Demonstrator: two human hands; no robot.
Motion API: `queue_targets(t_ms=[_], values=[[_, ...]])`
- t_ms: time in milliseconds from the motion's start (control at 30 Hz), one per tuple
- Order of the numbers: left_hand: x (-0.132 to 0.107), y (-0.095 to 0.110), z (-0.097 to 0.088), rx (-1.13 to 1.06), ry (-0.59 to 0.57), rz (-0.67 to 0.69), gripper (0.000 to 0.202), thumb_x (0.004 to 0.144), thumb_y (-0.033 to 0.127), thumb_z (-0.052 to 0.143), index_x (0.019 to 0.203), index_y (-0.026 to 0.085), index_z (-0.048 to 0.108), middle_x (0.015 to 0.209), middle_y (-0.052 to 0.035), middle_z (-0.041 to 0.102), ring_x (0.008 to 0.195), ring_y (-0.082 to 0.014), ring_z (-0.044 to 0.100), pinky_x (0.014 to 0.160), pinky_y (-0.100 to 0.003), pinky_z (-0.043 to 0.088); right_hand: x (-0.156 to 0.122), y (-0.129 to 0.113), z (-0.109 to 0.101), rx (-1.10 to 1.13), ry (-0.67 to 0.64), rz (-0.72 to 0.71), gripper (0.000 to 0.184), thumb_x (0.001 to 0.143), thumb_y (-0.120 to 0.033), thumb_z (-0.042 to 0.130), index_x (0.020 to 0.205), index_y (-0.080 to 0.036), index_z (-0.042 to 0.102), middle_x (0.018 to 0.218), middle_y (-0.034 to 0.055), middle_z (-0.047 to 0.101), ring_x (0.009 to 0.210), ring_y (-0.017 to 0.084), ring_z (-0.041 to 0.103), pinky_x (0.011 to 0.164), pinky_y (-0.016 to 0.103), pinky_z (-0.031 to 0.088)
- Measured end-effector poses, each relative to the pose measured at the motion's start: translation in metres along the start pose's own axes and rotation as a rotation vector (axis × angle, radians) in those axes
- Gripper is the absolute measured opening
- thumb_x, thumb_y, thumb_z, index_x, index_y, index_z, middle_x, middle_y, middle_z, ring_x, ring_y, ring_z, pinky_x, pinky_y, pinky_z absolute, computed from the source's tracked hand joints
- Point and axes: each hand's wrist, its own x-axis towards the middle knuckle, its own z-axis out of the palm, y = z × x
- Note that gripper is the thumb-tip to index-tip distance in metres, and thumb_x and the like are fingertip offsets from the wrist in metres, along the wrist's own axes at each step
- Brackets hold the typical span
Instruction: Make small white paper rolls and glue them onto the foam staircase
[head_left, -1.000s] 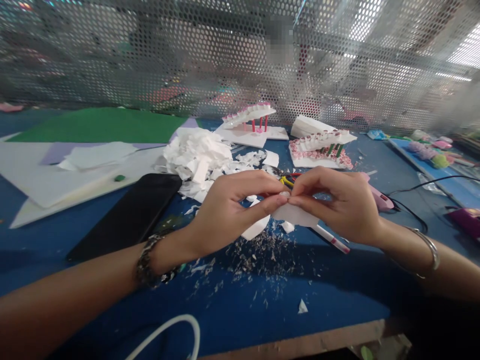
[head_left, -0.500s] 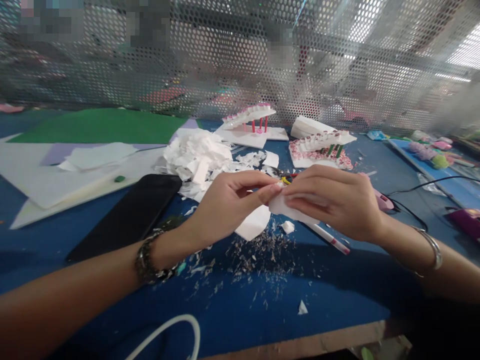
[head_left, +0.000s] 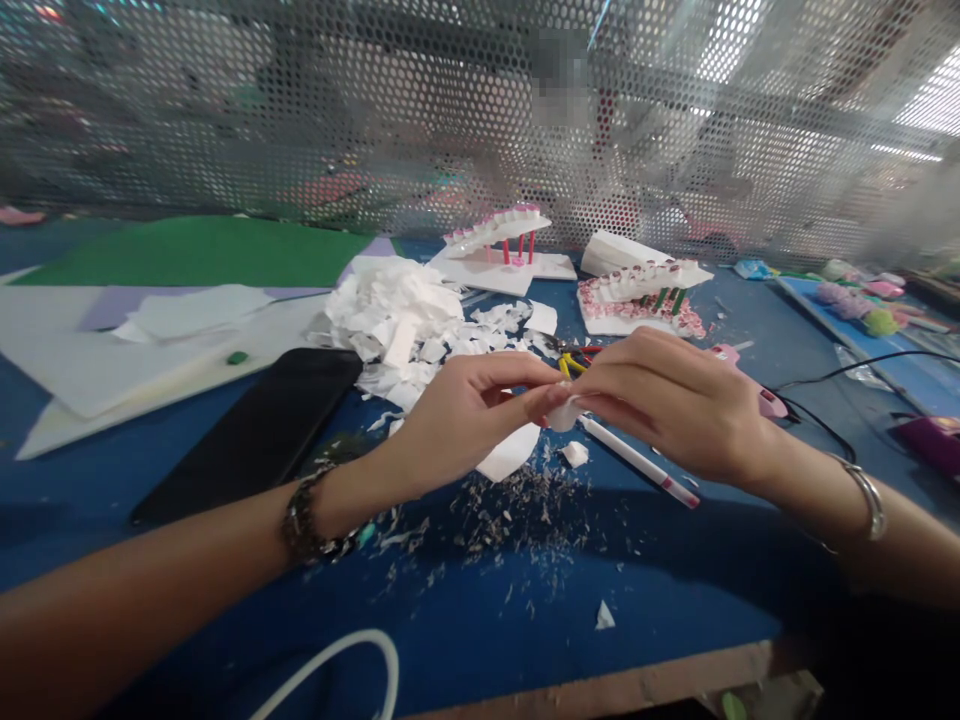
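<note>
Over the blue table my two hands meet at their fingertips. My left hand (head_left: 461,420) pinches a small white foam piece (head_left: 564,414) between thumb and forefinger, and my right hand (head_left: 667,400) grips the same piece from the other side. Below the left fingers lies a larger white foam piece (head_left: 510,455) on the table. A white pen with a red end (head_left: 637,462) lies under my right hand. Fine grey shavings (head_left: 525,510) are scattered on the table beneath both hands.
A heap of white foam scraps (head_left: 394,315), a black phone (head_left: 255,430), white and green sheets (head_left: 150,330), two jaw-shaped models with teeth (head_left: 645,295), pliers (head_left: 574,357), a pink glue gun (head_left: 754,385) with a black cable and a white cable (head_left: 337,660) lie around. A perforated metal screen (head_left: 450,120) closes the back.
The white piece held between my hands looks much smaller than before. My right hand has turned so the pen under it shows. Both hands stayed in place.
</note>
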Motion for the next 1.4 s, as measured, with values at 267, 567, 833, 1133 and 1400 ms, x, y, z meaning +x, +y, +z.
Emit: queue_targets(t_ms=[267,567,833,1133,1400], values=[[-0.004,0.002,-0.001,0.169,0.056,0.113,0.012,0.081,0.021,0.056,0.075,0.019,0.066,0.073,0.0018,0.064,0.064,-0.0084,0.056,0.057,-0.015,0.045,0.005,-0.001,0.003,0.314,0.028,0.207,0.007,0.082,-0.019,0.053,0.076,-0.016,0.053,0.073,0.0003,0.058,0.068,0.008,0.055,0.063,0.020,0.046],[-0.008,0.009,0.000,0.264,0.088,0.138,0.009,0.078,0.022,0.060,0.081,0.021,0.067,0.080,0.0008,0.066,0.073,-0.0120,0.059,0.067,-0.019,0.046,0.005,-0.008,0.002,0.342,0.068,0.265,0.008,0.080,-0.018,0.056,0.073,-0.017,0.053,0.071,0.0002,0.060,0.066,0.008,0.056,0.063,0.021,0.046],[-0.006,0.010,-0.005,0.131,0.084,0.183,0.013,0.081,0.018,0.056,0.085,0.020,0.068,0.085,-0.0004,0.068,0.078,-0.0120,0.061,0.068,-0.019,0.047,0.010,-0.005,-0.006,0.502,0.063,0.318,0.002,0.078,-0.015,0.057,0.078,-0.015,0.058,0.075,-0.0001,0.063,0.068,0.006,0.057,0.061,0.016,0.045],[-0.005,0.006,-0.005,-0.096,0.070,0.096,0.008,0.073,0.018,0.065,0.081,0.018,0.064,0.078,0.0005,0.066,0.066,-0.0094,0.060,0.056,-0.016,0.048,0.006,-0.009,-0.002,0.781,0.026,0.455,0.010,0.078,-0.023,0.059,0.075,-0.014,0.058,0.070,0.0013,0.060,0.066,0.010,0.057,0.054,0.020,0.045],[-0.008,0.011,-0.002,0.076,0.136,0.227,0.005,0.077,0.015,0.062,0.077,0.018,0.066,0.081,-0.0007,0.060,0.076,-0.0092,0.056,0.062,-0.016,0.046,0.008,-0.007,0.001,0.550,0.137,0.220,0.005,0.077,-0.011,0.058,0.074,-0.014,0.056,0.072,0.0022,0.062,0.070,0.009,0.058,0.064,0.021,0.047]])
